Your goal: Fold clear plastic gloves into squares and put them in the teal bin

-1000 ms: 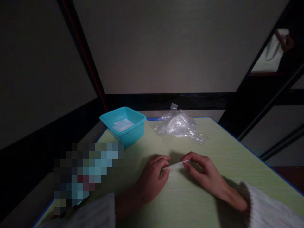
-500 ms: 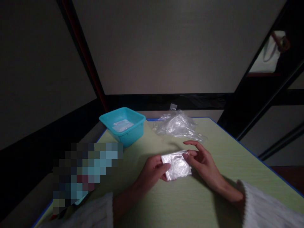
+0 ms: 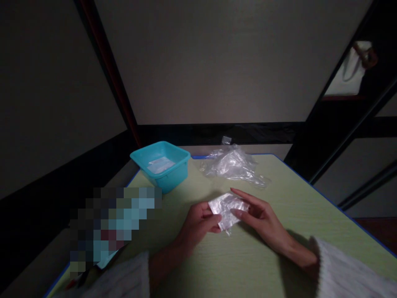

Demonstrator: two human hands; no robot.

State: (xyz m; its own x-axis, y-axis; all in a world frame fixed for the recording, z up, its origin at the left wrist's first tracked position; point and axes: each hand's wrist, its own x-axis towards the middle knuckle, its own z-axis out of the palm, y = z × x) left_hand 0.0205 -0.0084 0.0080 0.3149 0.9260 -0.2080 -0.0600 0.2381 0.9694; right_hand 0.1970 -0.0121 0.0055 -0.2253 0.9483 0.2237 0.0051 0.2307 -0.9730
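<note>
Folded clear plastic (image 3: 226, 206) was held in both hands over the pale table (image 3: 242, 265).
Its left end was pinched by the left hand (image 3: 198, 223), thumb on top; its right side was gripped by the right hand (image 3: 263, 215), index finger extended. Crumpled film (image 3: 231, 163) was seen beyond, near a turquoise basin (image 3: 172, 176).

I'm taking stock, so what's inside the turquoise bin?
The turquoise bin holds a flat whitish piece, perhaps plastic. Its near wall hides part of the inside; anything beneath the piece is covered.
</note>
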